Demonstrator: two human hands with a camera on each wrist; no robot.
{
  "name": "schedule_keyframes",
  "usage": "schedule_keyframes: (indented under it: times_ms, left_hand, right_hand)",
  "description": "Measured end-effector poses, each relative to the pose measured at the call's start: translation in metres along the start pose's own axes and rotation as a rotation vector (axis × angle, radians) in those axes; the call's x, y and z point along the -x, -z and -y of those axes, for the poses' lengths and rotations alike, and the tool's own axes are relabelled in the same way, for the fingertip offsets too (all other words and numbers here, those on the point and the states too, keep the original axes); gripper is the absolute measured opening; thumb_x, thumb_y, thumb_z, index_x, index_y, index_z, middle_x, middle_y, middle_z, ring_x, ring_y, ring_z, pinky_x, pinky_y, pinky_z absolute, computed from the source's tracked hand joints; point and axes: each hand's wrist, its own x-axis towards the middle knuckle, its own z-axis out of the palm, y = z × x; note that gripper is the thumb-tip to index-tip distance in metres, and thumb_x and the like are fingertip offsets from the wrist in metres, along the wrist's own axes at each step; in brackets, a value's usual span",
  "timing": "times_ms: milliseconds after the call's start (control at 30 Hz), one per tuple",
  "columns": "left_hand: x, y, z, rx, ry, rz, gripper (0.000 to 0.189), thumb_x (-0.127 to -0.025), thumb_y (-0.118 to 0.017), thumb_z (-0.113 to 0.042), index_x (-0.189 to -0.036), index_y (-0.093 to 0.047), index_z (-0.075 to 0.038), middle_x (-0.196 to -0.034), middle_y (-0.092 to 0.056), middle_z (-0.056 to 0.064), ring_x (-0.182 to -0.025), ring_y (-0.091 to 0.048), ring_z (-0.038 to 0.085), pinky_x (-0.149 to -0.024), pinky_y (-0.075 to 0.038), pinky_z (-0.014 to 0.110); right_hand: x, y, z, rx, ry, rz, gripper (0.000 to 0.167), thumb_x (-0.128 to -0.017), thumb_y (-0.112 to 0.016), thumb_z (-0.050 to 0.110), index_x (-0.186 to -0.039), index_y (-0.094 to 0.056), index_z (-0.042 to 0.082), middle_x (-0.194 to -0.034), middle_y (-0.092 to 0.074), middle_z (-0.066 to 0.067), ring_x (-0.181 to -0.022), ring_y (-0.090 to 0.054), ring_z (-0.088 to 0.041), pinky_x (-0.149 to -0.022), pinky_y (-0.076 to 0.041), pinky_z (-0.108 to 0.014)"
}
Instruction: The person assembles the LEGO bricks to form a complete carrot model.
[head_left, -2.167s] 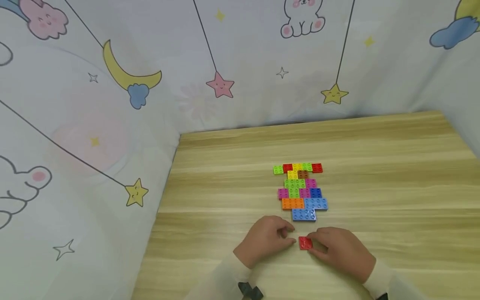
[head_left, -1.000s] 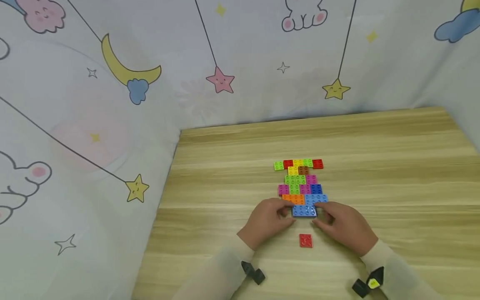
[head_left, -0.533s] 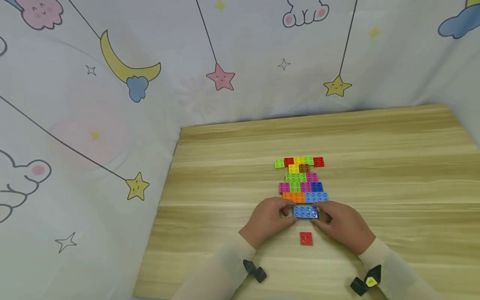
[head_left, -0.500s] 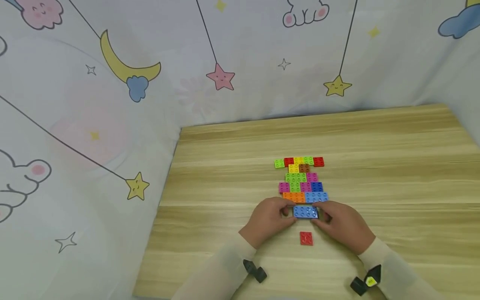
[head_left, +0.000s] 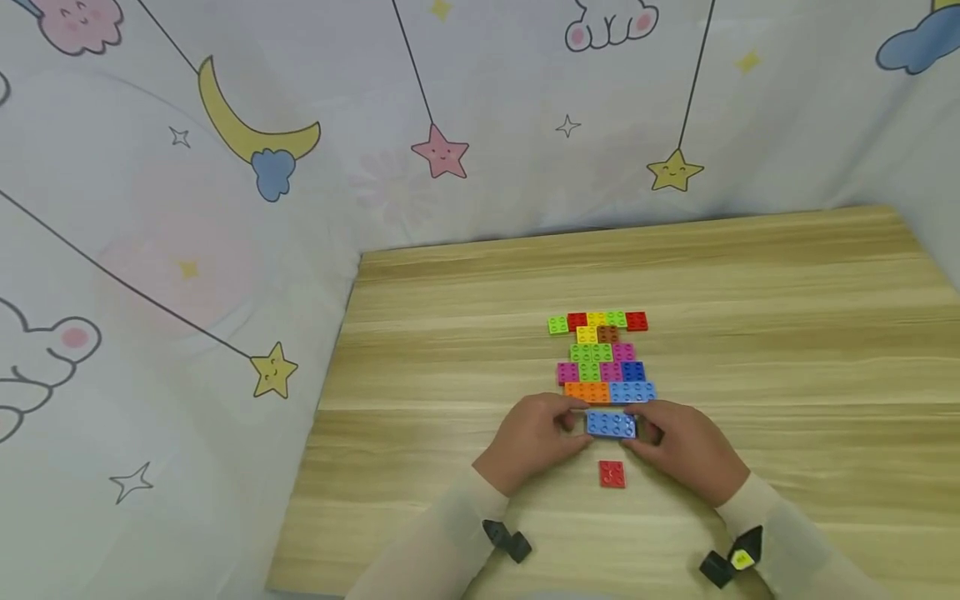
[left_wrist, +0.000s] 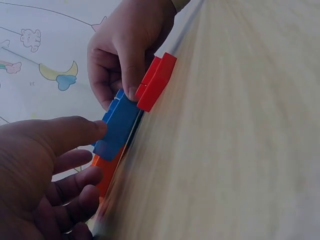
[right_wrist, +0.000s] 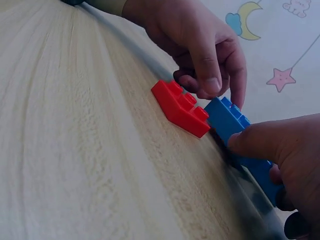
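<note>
A blue eight-stud brick (head_left: 611,424) lies between the two hands in the head view. My left hand (head_left: 536,437) holds its left end between thumb and fingers, and my right hand (head_left: 686,446) pinches the right end. In the left wrist view the left thumb lies against the blue brick (left_wrist: 119,129). The right wrist view has the right thumb on the brick's near face. Just in front sits a square red brick (head_left: 612,474), untouched. A thin gap parts the blue brick from the row behind, made of an orange brick (head_left: 587,392) and a lighter blue brick (head_left: 632,392).
Further back, flat rows of coloured bricks run on: magenta, green and dark blue (head_left: 633,372), then yellow and brown (head_left: 608,334), with a red brick (head_left: 637,321) ending the top row. The wooden table (head_left: 420,333) meets a cartoon-printed curtain (head_left: 510,200) behind.
My right hand has let go of the red brick. Both hands went to the blue brick and drew it slightly toward me, off the orange and blue row.
</note>
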Motion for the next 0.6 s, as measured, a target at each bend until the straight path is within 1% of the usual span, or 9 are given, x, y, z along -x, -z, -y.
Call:
schedule_keyframes:
  times_ms: [133,200,233,300,400,467,533,600]
  left_hand:
    - [0.002,0.005,0.002,0.048,-0.011,0.003,0.034,-0.088,-0.085,-0.033,-0.119,-0.077,-0.021,-0.085,-0.063,-0.013,-0.077,-0.055,0.006,-0.069,-0.051,0.020]
    - [0.002,0.006,0.002,0.062,-0.035,0.003,0.033,-0.088,-0.085,-0.033,-0.118,-0.077,-0.021,-0.087,-0.064,-0.012,-0.078,-0.056,0.006,-0.069,-0.052,0.020]
    - [0.003,0.006,0.003,0.067,-0.047,0.006,0.033,-0.088,-0.085,-0.033,-0.118,-0.077,-0.022,-0.088,-0.065,-0.012,-0.078,-0.056,0.006,-0.069,-0.052,0.019]
    - [0.005,0.006,0.003,0.066,-0.080,0.010,0.035,-0.088,-0.085,-0.034,-0.119,-0.076,-0.022,-0.091,-0.066,-0.011,-0.078,-0.057,0.006,-0.069,-0.051,0.018]
    - [0.009,0.006,0.002,0.054,-0.125,0.007,0.038,-0.087,-0.086,-0.034,-0.121,-0.075,-0.021,-0.094,-0.067,-0.011,-0.077,-0.058,0.006,-0.068,-0.051,0.016]
    - [0.012,0.006,0.002,0.047,-0.154,-0.006,0.040,-0.086,-0.087,-0.032,-0.122,-0.075,-0.020,-0.096,-0.068,-0.011,-0.077,-0.058,0.006,-0.068,-0.050,0.014]
    - [0.014,0.006,0.001,0.046,-0.174,-0.025,0.039,-0.085,-0.087,-0.031,-0.120,-0.075,-0.019,-0.096,-0.068,-0.010,-0.077,-0.058,0.005,-0.068,-0.049,0.013]
    - [0.015,0.007,0.000,0.048,-0.191,-0.042,0.037,-0.085,-0.088,-0.029,-0.118,-0.075,-0.019,-0.096,-0.069,-0.009,-0.079,-0.058,0.005,-0.070,-0.050,0.013]
  right_hand:
    - [0.001,0.002,0.001,-0.045,-0.019,0.000,0.035,-0.086,-0.087,0.032,-0.115,-0.073,0.018,-0.070,-0.047,0.012,-0.065,-0.046,-0.007,-0.058,-0.038,-0.025]
    - [0.002,0.003,0.001,-0.052,-0.014,-0.009,0.034,-0.085,-0.087,0.030,-0.113,-0.072,0.018,-0.073,-0.049,0.011,-0.067,-0.048,-0.008,-0.059,-0.040,-0.025]
    - [0.003,0.004,0.002,-0.054,-0.008,-0.019,0.033,-0.084,-0.088,0.030,-0.111,-0.072,0.019,-0.075,-0.050,0.011,-0.069,-0.049,-0.008,-0.061,-0.042,-0.026]
    - [0.005,0.004,0.002,-0.062,0.017,-0.042,0.033,-0.082,-0.090,0.028,-0.109,-0.072,0.019,-0.083,-0.056,0.012,-0.076,-0.053,-0.009,-0.066,-0.049,-0.027]
    - [0.009,0.004,0.004,-0.081,0.059,-0.078,0.034,-0.079,-0.092,0.026,-0.107,-0.072,0.022,-0.097,-0.064,0.013,-0.088,-0.059,-0.009,-0.079,-0.057,-0.034]
    - [0.012,0.004,0.006,-0.096,0.081,-0.096,0.035,-0.078,-0.093,0.025,-0.106,-0.073,0.023,-0.105,-0.067,0.013,-0.095,-0.062,-0.009,-0.086,-0.059,-0.040]
    - [0.014,0.005,0.007,-0.104,0.095,-0.105,0.034,-0.078,-0.093,0.024,-0.107,-0.073,0.023,-0.107,-0.069,0.011,-0.098,-0.064,-0.011,-0.087,-0.059,-0.043]
    - [0.015,0.006,0.008,-0.105,0.104,-0.111,0.034,-0.079,-0.093,0.022,-0.107,-0.074,0.022,-0.107,-0.071,0.010,-0.098,-0.065,-0.012,-0.087,-0.059,-0.043]
